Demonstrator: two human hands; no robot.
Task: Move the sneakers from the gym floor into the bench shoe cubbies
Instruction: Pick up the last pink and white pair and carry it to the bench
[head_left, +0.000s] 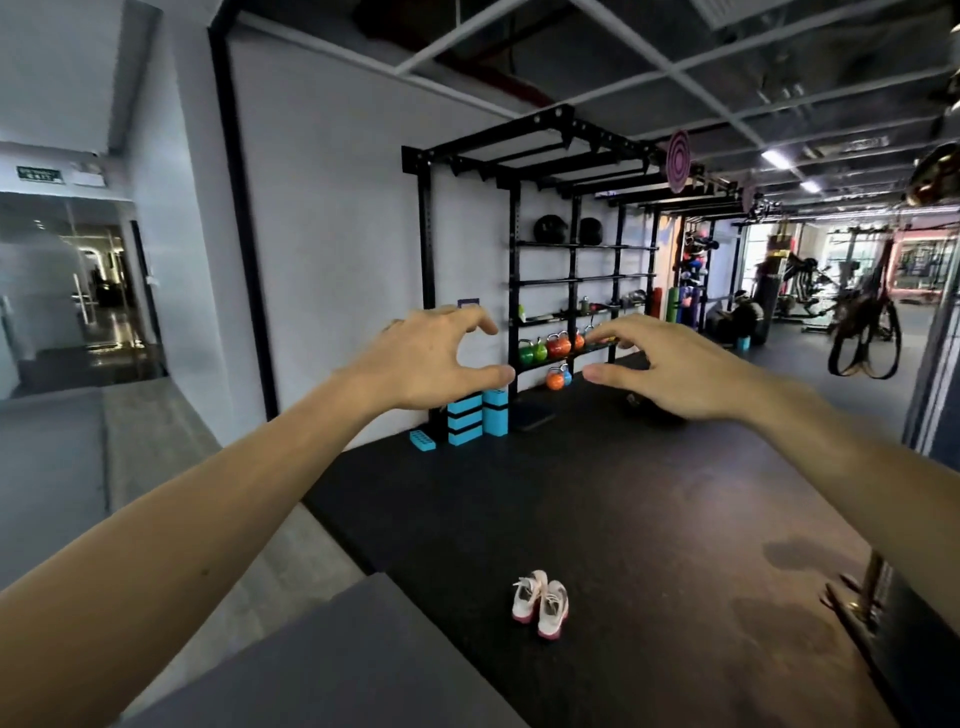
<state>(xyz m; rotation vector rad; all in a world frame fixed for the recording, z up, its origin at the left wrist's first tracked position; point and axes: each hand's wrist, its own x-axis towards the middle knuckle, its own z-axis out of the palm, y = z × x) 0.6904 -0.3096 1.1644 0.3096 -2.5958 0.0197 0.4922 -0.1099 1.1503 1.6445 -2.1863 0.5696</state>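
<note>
Head view
Left hand: the left hand (426, 358) is raised in front of the camera, palm down, fingers and thumb curved apart in an open C, gripping nothing.
Right hand: the right hand (670, 369) is raised level with it and mirrors it, thumb pointing toward the left thumb, fingers spread and curved, empty. The two thumbs are near each other but apart.
Sneakers: a pair of white sneakers (540, 603) with pink soles lies side by side, touching, on the black gym floor (649, 509), well below and nearer the camera than both hands.
Grey block: a flat grey surface (332, 670) fills the lower left corner, just beside the edge of the black floor and near the sneakers.
Rack: a black storage rack (571, 280) stands against the white wall behind the hands, with coloured kettlebells (550, 347) on its lower shelves.
Blue blocks: blue blocks with black stripes (475, 418) stand on the floor at the foot of the wall, left of the rack.
Straps: black suspension straps (865, 332) hang at the right.
</note>
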